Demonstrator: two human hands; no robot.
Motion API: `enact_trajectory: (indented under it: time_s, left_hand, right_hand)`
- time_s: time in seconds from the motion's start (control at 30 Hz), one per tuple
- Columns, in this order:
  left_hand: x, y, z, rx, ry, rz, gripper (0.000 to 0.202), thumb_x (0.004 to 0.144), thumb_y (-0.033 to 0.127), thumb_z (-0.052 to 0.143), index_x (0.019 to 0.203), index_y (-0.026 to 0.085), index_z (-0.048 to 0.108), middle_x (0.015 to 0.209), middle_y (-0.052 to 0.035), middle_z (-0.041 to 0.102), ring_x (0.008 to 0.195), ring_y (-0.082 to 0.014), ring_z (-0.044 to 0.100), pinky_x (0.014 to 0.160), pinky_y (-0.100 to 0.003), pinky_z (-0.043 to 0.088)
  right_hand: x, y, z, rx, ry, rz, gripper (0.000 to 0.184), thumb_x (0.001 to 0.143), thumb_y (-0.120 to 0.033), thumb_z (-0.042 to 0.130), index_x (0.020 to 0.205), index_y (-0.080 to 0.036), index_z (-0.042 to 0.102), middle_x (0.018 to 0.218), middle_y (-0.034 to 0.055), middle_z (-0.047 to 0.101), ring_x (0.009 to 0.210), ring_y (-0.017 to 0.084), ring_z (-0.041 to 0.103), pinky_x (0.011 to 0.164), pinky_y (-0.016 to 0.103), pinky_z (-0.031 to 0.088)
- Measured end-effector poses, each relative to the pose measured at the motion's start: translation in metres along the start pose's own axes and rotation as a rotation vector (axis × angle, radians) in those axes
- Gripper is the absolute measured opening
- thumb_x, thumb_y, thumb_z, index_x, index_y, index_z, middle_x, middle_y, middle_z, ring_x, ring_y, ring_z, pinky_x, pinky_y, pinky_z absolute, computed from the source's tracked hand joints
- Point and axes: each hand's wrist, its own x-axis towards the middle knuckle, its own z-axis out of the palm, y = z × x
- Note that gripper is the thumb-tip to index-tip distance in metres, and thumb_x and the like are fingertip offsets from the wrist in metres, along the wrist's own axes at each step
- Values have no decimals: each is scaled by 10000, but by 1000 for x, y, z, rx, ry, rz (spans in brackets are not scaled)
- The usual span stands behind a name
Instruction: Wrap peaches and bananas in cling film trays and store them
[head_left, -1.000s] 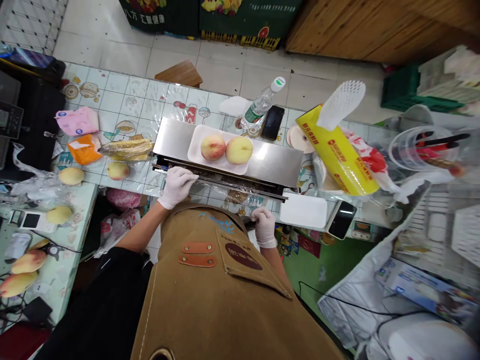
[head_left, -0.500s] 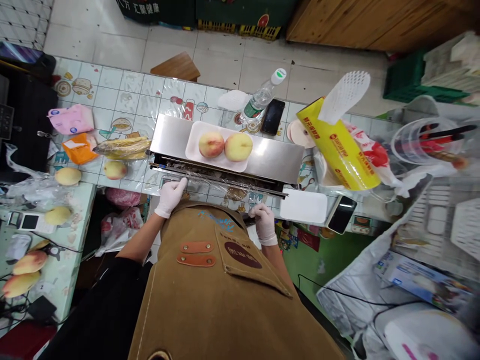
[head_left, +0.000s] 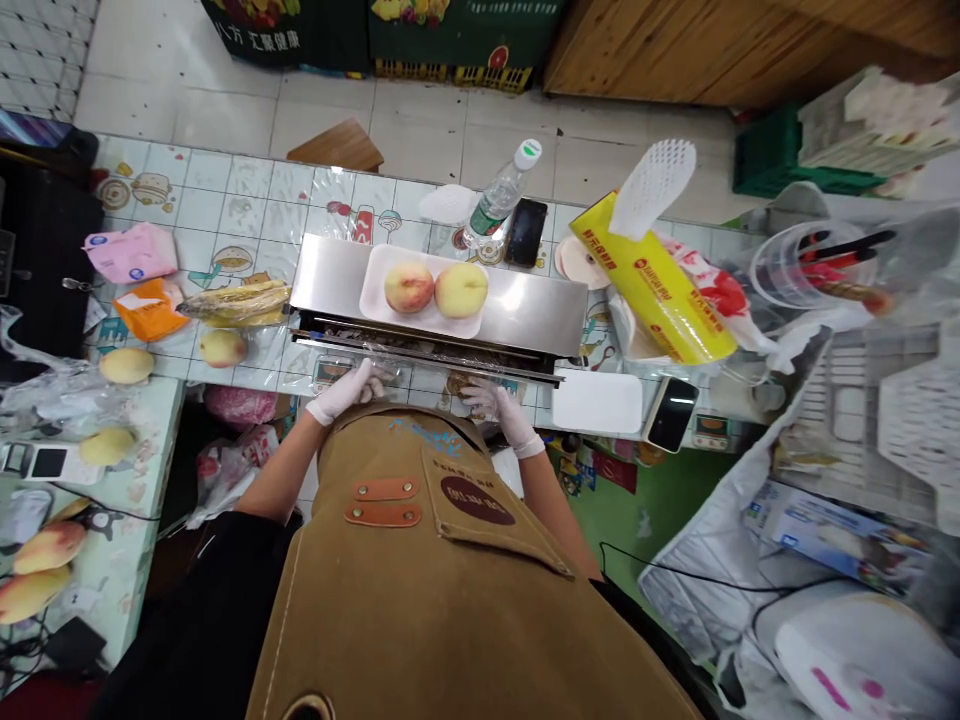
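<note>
Two peaches (head_left: 435, 288) lie on a white foam tray (head_left: 375, 300) on top of a steel wrapping machine (head_left: 525, 310). A sheet of clear cling film (head_left: 420, 368) hangs out of the machine's front slot. My left hand (head_left: 346, 390), in a white glove, is pinched on the film's near edge at the left. My right hand (head_left: 499, 405), also gloved, grips the same edge at the right. Both hands are just below the machine's front bar, above my brown apron (head_left: 420, 560).
A yellow cling-film box (head_left: 652, 290) and a white mesh paddle (head_left: 652, 185) stand to the right. A spare foam tray (head_left: 598, 402), two phones (head_left: 670, 413), a water bottle (head_left: 499, 195), loose peaches (head_left: 222, 347) and bagged bananas (head_left: 236, 300) lie around the counter.
My left hand came off the machine's bar and down to the film edge. My right hand rose from my apron to the film. The camera shifted slightly.
</note>
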Motion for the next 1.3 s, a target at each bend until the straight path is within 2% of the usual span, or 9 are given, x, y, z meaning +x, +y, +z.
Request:
enact_trajectory:
  time_s: [0.1,0.2,0.33,0.6,0.73,0.87,1.0,1.17,1.3]
  left_hand:
    - [14,13,7,-47,-95,-34,943,924,953,328,1028,130,777,909,-134,768,539,-104,543,447,-219,238]
    - [22,24,17,-10,-27,-19,913,960,910,340,880,117,786,785,-127,753,502,-110,542,443,-232,299]
    - [13,30,20,11,89,139,859,1007,842,344,667,151,723,652,-107,711,523,-133,576,526,-260,444]
    - [-13,40,12,46,212,376,851,1038,805,307,577,197,684,610,-108,713,583,-182,647,630,-319,541]
    - [-30,48,10,82,265,465,817,1062,757,328,629,199,739,680,-113,764,703,-229,716,773,-366,588]
    - [-57,57,2,170,324,543,739,1050,739,417,781,180,818,871,-125,826,846,-273,747,856,-400,588]
    - [-83,64,-5,218,352,597,705,1071,692,402,889,195,866,1017,-119,844,970,-293,756,949,-420,577]
    - [-112,64,-8,166,350,576,696,1039,743,430,900,236,887,916,-113,834,954,-310,776,953,-440,607]
    - [-137,65,-5,84,347,655,623,1049,698,464,925,260,890,826,-86,814,866,-293,777,915,-448,629]
  right_hand:
    - [8,-8,9,-66,-25,-57,875,781,-992,600,1072,-197,817,1137,166,847,905,265,808,729,346,624]
    - [6,-19,14,-151,9,-107,801,854,-952,571,894,-200,845,989,142,857,863,256,799,756,360,616]
    - [-5,-33,20,-195,19,-160,760,905,-908,560,714,-221,824,871,112,845,841,253,783,789,373,613]
    - [-18,-66,33,-76,7,-261,803,928,-898,537,460,-253,640,585,71,704,642,201,693,762,364,575]
    - [-37,-82,34,-62,-26,-300,800,969,-842,544,443,-248,644,595,71,713,610,187,657,746,360,560]
    - [-63,-95,35,-81,-70,-326,777,1007,-788,532,456,-257,670,618,66,732,628,209,668,731,377,562]
    - [-89,-106,41,-105,-151,-315,746,1032,-750,524,498,-260,700,674,60,770,656,220,694,741,387,579]
    - [-119,-115,48,-87,-254,-323,722,1039,-743,525,549,-250,722,717,70,793,632,209,692,678,360,586]
    - [-140,-124,53,-66,-313,-416,686,1080,-664,509,603,-246,771,743,83,806,658,212,720,702,358,605]
